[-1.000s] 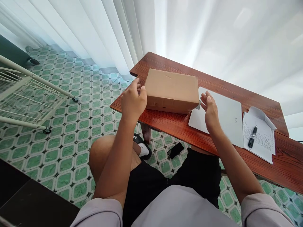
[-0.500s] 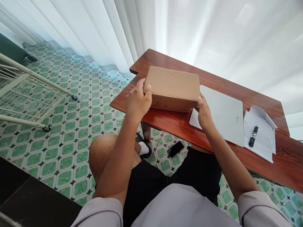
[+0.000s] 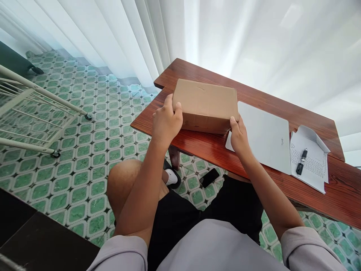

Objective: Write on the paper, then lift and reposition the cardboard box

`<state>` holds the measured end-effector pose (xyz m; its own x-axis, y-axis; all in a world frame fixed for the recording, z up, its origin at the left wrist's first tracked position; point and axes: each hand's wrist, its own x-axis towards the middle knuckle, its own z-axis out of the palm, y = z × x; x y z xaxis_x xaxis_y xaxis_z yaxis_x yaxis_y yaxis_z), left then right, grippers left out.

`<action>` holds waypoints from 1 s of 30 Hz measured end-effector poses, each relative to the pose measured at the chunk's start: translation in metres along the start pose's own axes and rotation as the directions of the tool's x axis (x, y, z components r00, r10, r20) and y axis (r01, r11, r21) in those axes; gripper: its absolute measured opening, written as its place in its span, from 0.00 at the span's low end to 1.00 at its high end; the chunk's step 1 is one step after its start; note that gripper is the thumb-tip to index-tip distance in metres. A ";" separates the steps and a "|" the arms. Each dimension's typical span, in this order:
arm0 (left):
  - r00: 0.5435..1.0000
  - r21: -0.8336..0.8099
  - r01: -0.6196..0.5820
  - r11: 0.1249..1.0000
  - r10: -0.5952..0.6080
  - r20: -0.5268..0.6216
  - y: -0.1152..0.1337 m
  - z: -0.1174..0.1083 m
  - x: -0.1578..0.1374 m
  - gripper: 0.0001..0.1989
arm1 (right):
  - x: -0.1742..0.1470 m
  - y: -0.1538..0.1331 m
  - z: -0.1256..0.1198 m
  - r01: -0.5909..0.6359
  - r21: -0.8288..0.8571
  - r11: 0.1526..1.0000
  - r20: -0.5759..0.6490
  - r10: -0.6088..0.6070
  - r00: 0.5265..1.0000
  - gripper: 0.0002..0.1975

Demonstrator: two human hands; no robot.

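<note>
A closed brown cardboard box (image 3: 207,99) is on the left part of the reddish wooden table (image 3: 203,142). My left hand (image 3: 168,118) grips its left end, the thumb on the near left corner and the other fingers along the side. At the box's near right corner, my right hand (image 3: 239,136) holds on with the thumb against the front face; its other fingers are partly hidden behind the corner. Just right of the box lies a flat silver laptop (image 3: 263,135), its lid down, close beside my right hand.
Handwritten paper sheets (image 3: 316,165) lie right of the laptop, with a black pen (image 3: 301,162) on top. A black phone (image 3: 209,177) is on the tiled floor below the table. A wheeled metal rack (image 3: 42,98) stands at the left. White curtains (image 3: 126,34) hang behind the table.
My right hand has shifted slightly left, its thumb now on the front face near the corner. My left hand has moved a little to the right. The box has barely moved.
</note>
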<state>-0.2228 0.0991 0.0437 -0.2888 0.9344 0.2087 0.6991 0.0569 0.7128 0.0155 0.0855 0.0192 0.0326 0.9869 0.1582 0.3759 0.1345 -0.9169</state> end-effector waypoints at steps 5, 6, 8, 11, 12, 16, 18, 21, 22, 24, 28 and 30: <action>1.000 -0.020 -0.013 1.000 0.012 -0.028 0.002 -0.004 -0.002 0.27 | -0.001 -0.004 0.000 -0.029 0.068 0.997 0.001 0.029 1.000 0.31; 0.999 -0.022 -0.019 1.000 0.019 -0.037 0.005 -0.008 -0.004 0.27 | -0.002 -0.007 -0.001 -0.030 0.078 0.996 0.001 0.030 1.000 0.30; 0.998 -0.022 -0.043 0.999 0.042 -0.053 0.014 -0.017 -0.009 0.27 | -0.004 -0.012 -0.005 -0.014 0.084 0.996 -0.003 0.014 1.000 0.29; 0.994 -0.036 -0.095 0.995 0.093 -0.065 0.027 -0.029 -0.018 0.25 | -0.006 -0.021 -0.016 0.036 0.043 0.998 -0.018 -0.036 0.999 0.28; 0.992 -0.048 -0.113 0.992 0.109 -0.066 0.032 -0.031 -0.020 0.25 | -0.006 -0.023 -0.020 0.049 0.023 0.999 -0.023 -0.049 0.999 0.28; 0.980 -0.120 -0.193 0.974 0.185 -0.071 0.043 -0.033 -0.027 0.23 | -0.010 -0.028 -0.038 0.068 -0.007 0.998 -0.047 -0.069 0.997 0.29; 0.965 -0.185 -0.262 0.947 0.251 -0.078 0.047 -0.030 -0.029 0.23 | -0.012 -0.029 -0.047 0.075 0.001 0.997 -0.066 -0.075 0.995 0.29; 0.942 -0.285 -0.334 0.899 0.327 -0.073 0.054 -0.024 -0.030 0.23 | -0.015 -0.027 -0.062 0.080 0.017 0.997 -0.105 -0.078 0.991 0.27; 0.941 -0.304 -0.336 0.891 0.333 -0.064 0.056 -0.021 -0.029 0.22 | -0.016 -0.026 -0.068 0.082 0.025 0.996 -0.124 -0.078 0.989 0.26; 0.939 -0.353 -0.334 0.874 0.341 -0.043 0.059 -0.013 -0.026 0.22 | -0.018 -0.022 -0.080 0.081 0.049 0.996 -0.177 -0.071 0.982 0.25; 0.880 -0.599 -0.412 0.687 0.471 -0.064 0.068 0.008 -0.020 0.21 | -0.020 -0.012 -0.106 0.045 0.120 0.992 -0.327 -0.003 0.945 0.21; 0.849 -0.684 -0.424 0.593 0.524 -0.071 0.076 0.018 -0.019 0.20 | -0.023 -0.008 -0.120 0.035 0.149 0.988 -0.396 0.027 0.918 0.20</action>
<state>-0.1520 0.0925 0.0818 0.0743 0.7979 0.5982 0.0895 -0.6028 0.7928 0.1226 0.0513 0.0667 0.4068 0.8741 0.2656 0.2349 0.1809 -0.9551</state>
